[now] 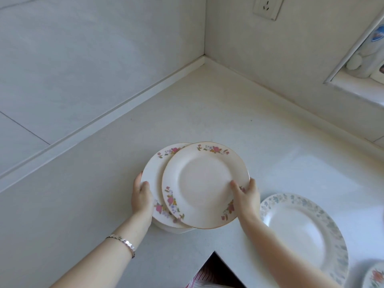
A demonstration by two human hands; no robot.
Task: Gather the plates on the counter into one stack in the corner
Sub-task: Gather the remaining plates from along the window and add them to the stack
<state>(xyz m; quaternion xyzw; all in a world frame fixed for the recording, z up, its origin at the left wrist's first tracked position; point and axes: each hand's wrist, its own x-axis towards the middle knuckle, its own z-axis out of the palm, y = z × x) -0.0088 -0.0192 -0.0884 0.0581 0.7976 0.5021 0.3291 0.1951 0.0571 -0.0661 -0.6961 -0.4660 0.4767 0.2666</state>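
Two cream plates with pink flower rims overlap on the white counter (207, 104), near its inner front edge. The upper plate (204, 183) lies shifted right over the lower plate (154, 171). My left hand (142, 196) grips the lower plate's left rim. My right hand (245, 196) grips the upper plate's right rim, thumb on top. More white plate edges show beneath the lower one. A larger white plate with a blue-grey leaf border (301, 231) lies flat to the right, untouched. The corner of the walls (204, 57) is farther back.
A small dish with an orange flower (374, 277) peeks in at the bottom right. A window ledge with a white bottle (365, 59) runs along the right wall. A wall socket (267, 6) sits high up. The counter has a notched front edge (215, 252).
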